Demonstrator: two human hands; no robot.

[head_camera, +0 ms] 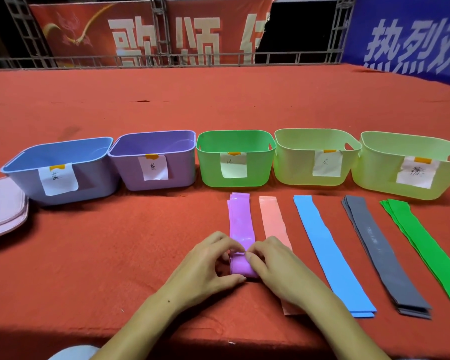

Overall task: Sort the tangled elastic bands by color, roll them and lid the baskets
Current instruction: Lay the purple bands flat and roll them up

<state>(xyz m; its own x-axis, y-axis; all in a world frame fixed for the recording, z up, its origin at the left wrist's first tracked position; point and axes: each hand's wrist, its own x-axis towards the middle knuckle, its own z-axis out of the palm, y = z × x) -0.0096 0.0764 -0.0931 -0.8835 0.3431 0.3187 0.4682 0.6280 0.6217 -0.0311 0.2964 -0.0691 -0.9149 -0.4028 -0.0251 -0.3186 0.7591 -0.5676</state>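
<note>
Head view, going left to right: at the left edge lies a stack of pale lids (3,206), parked clear of my work until the baskets need closing. Across the middle stand five open baskets, blue (60,172), purple (153,162), green (235,159) and two pale green ones (316,157) (411,167), each labelled in front so I can match colors. Low center, my left hand (208,266) and right hand (273,266) both pinch the near end of the purple bands (240,224), fingers curled around the roll I am starting. Its far end reaches nearly to the green basket. Rightward lie pink (272,219), blue (322,242), grey (374,242) and green bands (421,242), flat and apart, so each rolls freely. Bare cloth at lower left gives elbow room.
</note>
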